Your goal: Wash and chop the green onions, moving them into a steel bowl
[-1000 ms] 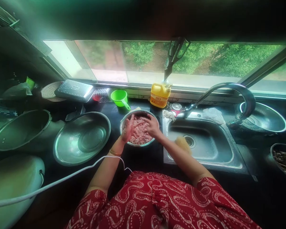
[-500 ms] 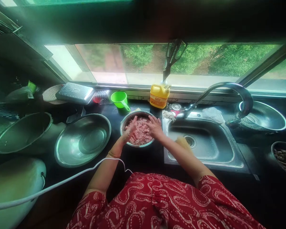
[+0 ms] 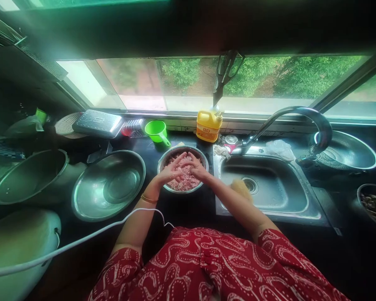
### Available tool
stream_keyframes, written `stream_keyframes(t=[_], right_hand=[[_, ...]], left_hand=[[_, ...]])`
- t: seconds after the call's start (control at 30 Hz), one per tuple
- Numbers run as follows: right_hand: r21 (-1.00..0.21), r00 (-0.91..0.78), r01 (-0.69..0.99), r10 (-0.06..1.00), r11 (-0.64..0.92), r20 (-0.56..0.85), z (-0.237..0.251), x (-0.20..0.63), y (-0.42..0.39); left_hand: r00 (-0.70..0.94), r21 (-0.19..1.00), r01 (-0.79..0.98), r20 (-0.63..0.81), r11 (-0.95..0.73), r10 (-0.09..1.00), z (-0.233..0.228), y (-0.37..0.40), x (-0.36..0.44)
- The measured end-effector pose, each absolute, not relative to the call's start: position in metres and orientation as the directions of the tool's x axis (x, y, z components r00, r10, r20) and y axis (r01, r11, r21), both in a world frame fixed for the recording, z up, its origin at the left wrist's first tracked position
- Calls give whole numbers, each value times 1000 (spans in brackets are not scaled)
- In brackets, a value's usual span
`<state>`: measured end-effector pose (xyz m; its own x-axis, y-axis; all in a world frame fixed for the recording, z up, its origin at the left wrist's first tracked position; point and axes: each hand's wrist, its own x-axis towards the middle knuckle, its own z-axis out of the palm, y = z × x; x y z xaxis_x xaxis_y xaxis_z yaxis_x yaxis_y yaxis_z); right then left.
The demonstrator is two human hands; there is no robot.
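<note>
A round metal bowl point(image 3: 182, 192) stands on the dark counter in front of me, holding a pinkish, crumbly mass like minced meat point(image 3: 187, 182). Over its left half is my left hand point(image 3: 172, 170), fingers stretched out and apart, with bits of the mass on the skin. From the right comes my right hand point(image 3: 196, 166), its fingers extended toward the left fingertips. Both hands are just above or touching the mass; contact cannot be made out. Neither one grips anything visible.
To the left lie a wide metal basin point(image 3: 122, 188) and a larger tub point(image 3: 31, 175). Behind the bowl are a green dipper point(image 3: 156, 130) and a yellow jug point(image 3: 209, 126). A sink point(image 3: 278, 184) with a curved faucet point(image 3: 296, 110) is on the right. A white cord point(image 3: 90, 236) crosses at left.
My hands have come closer together over the bowl. The left has turned and reaches further right, the right has shifted slightly left, and the fingertips nearly meet.
</note>
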<state>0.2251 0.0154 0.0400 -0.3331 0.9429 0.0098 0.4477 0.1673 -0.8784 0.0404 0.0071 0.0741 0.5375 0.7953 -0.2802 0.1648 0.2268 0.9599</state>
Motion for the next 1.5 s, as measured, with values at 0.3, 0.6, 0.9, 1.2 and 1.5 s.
stream_keyframes(t=[0.3, 0.6, 0.9, 1.2, 1.5], right_hand=[[-890, -208, 435, 977, 135, 47, 43, 226, 35], [-931, -245, 357, 969, 75, -16, 48, 220, 29], [-853, -147, 487, 980, 188, 133, 38, 225, 15], [-387, -387, 772, 856, 504, 344, 26, 210, -11], [-232, -435, 831, 850, 506, 298, 0, 219, 8]], left_hand=[[613, 950, 164, -310, 267, 727, 76, 7, 40], [462, 617, 761, -297, -202, 836, 69, 5, 53], [296, 922, 318, -318, 221, 901, 68, 9, 43], [411, 648, -554, -334, 523, 848, 84, 4, 48], [330, 694, -483, -420, 533, 845, 77, -7, 55]])
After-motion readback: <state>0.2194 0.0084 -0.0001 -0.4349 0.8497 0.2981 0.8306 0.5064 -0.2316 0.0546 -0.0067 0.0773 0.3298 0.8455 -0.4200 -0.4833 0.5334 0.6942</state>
